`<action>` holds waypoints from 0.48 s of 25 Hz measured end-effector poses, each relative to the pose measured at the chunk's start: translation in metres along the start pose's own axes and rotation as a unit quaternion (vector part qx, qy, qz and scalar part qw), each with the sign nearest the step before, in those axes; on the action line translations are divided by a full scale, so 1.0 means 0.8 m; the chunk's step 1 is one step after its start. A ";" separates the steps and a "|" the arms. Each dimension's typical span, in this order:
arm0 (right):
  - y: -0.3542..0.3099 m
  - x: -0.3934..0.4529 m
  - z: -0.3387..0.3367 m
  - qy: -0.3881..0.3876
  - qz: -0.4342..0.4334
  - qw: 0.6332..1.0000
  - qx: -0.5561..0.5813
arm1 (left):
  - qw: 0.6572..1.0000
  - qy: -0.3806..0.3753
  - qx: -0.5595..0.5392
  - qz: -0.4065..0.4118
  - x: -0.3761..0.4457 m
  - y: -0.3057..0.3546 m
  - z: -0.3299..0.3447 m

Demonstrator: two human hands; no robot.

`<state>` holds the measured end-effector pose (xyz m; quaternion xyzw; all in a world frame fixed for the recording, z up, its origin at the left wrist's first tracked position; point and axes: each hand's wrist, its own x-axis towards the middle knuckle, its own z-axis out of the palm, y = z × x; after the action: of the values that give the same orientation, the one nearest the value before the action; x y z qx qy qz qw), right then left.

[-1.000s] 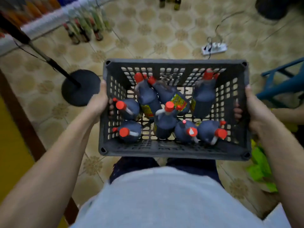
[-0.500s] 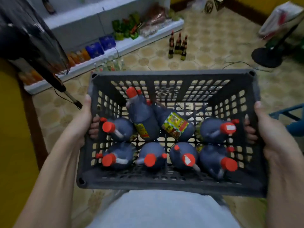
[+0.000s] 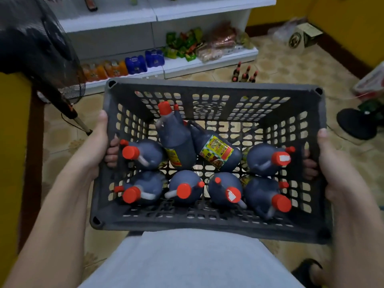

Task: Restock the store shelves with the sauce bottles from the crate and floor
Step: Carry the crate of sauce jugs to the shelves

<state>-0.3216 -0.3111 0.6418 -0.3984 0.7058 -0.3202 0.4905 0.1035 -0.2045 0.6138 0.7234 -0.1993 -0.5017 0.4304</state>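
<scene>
Here the left hand (image 3: 94, 150) and right hand (image 3: 336, 173) each clench a side of the crate (image 3: 207, 223), fingers (image 3: 112, 152) hooked through its wall, sauce bottles (image 3: 176, 142) inside.

Crate (image 3: 209, 224): dark grey moulded plastic, matt, its walls and floor showing as a perforated lattice. Sauce bottles (image 3: 180, 140): smooth dark plastic, faintly glossy, catching soft highlights on their rounded shoulders; each is wearing a bright orange-red plastic cap (image 3: 130, 153), smooth and slightly shiny. Label (image 3: 217, 151) on one lying bottle: glossy printed paper or film, yellow and red. Shelves (image 3: 207, 63): white, smooth, looking like painted board or metal; which one cannot be told. Floor (image 3: 276, 67): patterned beige tile or vinyl, giving a low sheen. Snack packets (image 3: 182, 45): crinkled glossy film. Garment (image 3: 187, 260) at bottom: pale grey matt cloth.
</scene>
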 end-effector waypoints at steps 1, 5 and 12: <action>-0.007 0.018 0.004 0.003 0.004 1.000 -0.002 | 1.000 -0.001 -0.002 0.001 0.018 0.010 0.005; -0.041 0.099 0.037 0.010 0.028 0.999 -0.017 | 1.000 -0.011 0.012 -0.005 0.114 0.050 0.029; -0.128 0.207 0.104 0.062 0.022 0.998 0.002 | 0.998 -0.044 0.043 0.024 0.282 0.179 0.045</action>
<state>-0.2506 -0.5106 0.6299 -0.3609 0.7429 -0.3351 0.4535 0.1862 -0.4612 0.6019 0.7135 -0.2567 -0.5135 0.4016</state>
